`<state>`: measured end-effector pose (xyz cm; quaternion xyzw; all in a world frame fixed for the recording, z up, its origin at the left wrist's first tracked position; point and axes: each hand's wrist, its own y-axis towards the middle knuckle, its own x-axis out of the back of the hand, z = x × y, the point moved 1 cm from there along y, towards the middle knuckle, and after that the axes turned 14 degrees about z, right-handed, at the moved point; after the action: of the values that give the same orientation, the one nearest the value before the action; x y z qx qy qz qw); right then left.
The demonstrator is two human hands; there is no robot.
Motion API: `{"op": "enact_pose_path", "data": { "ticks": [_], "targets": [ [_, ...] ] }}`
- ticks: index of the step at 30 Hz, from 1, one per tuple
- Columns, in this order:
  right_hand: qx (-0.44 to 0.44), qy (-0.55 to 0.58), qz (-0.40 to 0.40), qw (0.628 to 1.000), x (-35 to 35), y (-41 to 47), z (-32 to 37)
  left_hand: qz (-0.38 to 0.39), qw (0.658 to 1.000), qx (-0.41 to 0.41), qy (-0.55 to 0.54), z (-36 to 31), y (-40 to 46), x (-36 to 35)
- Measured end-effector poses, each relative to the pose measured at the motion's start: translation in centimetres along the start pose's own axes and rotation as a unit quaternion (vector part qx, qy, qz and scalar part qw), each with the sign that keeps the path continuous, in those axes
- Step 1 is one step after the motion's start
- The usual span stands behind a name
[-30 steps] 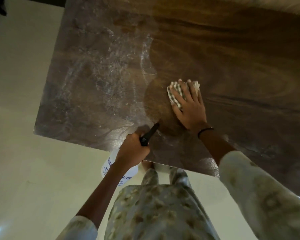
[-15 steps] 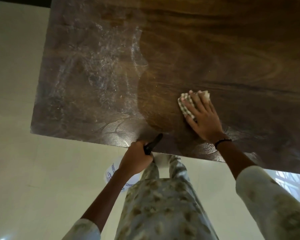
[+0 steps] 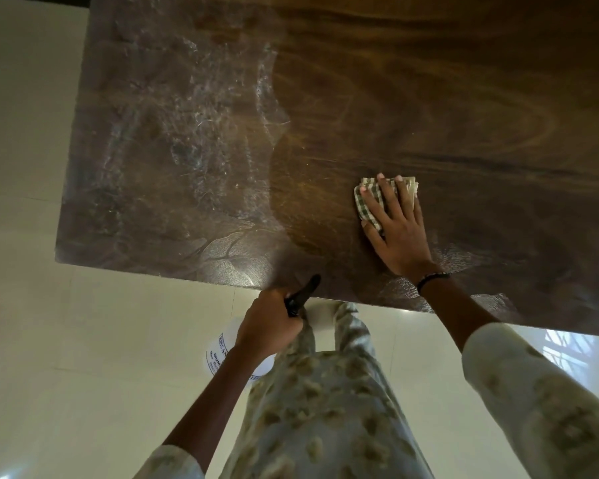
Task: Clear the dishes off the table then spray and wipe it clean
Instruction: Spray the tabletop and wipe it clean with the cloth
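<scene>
Right hand (image 3: 400, 233), flat on the cloth (image 3: 369, 202), has slid toward 3 o'clock; left hand (image 3: 268, 326) still grips the spray bottle (image 3: 229, 354). Hazy 9 o'clock side of the table (image 3: 153, 150) left.

Person viewed from above: pale cream sleeves (image 3: 533, 392) with faded tan blotches reach to mid-forearm; matching patterned trousers (image 3: 325, 402) between the forearms; a thin dark bracelet (image 3: 433, 279) just behind the right hand (image 3: 400, 233); left hand (image 3: 270, 326) bare of ornament
</scene>
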<state>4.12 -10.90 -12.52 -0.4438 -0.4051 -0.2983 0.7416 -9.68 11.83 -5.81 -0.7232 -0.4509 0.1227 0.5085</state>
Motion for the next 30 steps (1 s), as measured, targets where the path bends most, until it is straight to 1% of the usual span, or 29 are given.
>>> {"op": "enact_pose_path", "data": {
  "ticks": [2,4,7,9,11,13,15,18,20,22,24,25,27,29,30],
  "targets": [
    [0.001,0.004,0.001,1.0,-0.4,-0.2,1.4,-0.031,0.999,-0.006,-0.015,0.2,-0.2,0.5],
    [0.021,0.004,0.003,1.0,-1.2,-0.4,3.8,-0.049,0.998,-0.02,-0.031,0.7,-0.2,0.9],
    [0.076,-0.01,0.004,0.997,-3.0,-0.8,8.3,-0.064,0.995,-0.056,-0.045,1.3,-0.1,1.3],
    [0.129,-0.032,0.02,0.991,-4.4,-1.9,10.8,-0.065,0.995,-0.069,-0.034,1.4,-0.2,1.8],
    [0.19,-0.07,0.034,0.979,-5.5,-3.9,11.3,-0.068,0.995,-0.068,-0.021,1.5,-0.2,2.3],
    [0.223,-0.109,0.038,0.968,-5.8,-6.1,9.3,-0.071,0.995,-0.068,-0.019,1.3,-0.3,2.7],
    [0.203,-0.116,0.044,0.971,-5.5,-7.5,6.0,-0.079,0.994,-0.075,-0.028,1.4,-0.1,2.9],
    [0.119,-0.084,0.053,0.988,-3.9,-6.9,2.8,-0.09,0.992,-0.078,-0.041,1.7,0.0,3.2],
    [0.065,-0.045,0.046,0.996,-3.0,-4.9,3.5,-0.1,0.991,-0.076,-0.04,2.1,0.1,3.2],
    [0.022,-0.02,0.024,0.999,-2.6,-2.5,6.1,-0.103,0.992,-0.065,-0.041,2.4,0.1,3.2],
    [0.02,-0.011,0.011,1.0,-3.1,-0.8,9.3,-0.101,0.992,-0.054,-0.044,2.7,-0.2,3.4],
    [0.037,-0.014,0.01,0.999,-3.6,-0.7,10.9,-0.101,0.993,-0.051,-0.045,2.9,-0.3,3.4],
    [0.107,-0.045,0.021,0.993,-4.9,-2.0,13.3,-0.1,0.992,-0.05,-0.056,3.3,-0.7,3.5],
    [0.184,-0.109,0.039,0.976,-5.8,-4.2,13.0,-0.099,0.992,-0.045,-0.07,3.8,-1.1,3.7],
    [0.21,-0.13,0.046,0.968,-6.1,-5.1,11.9,-0.099,0.991,-0.043,-0.076,4.0,-1.3,3.8]
  ]
}}
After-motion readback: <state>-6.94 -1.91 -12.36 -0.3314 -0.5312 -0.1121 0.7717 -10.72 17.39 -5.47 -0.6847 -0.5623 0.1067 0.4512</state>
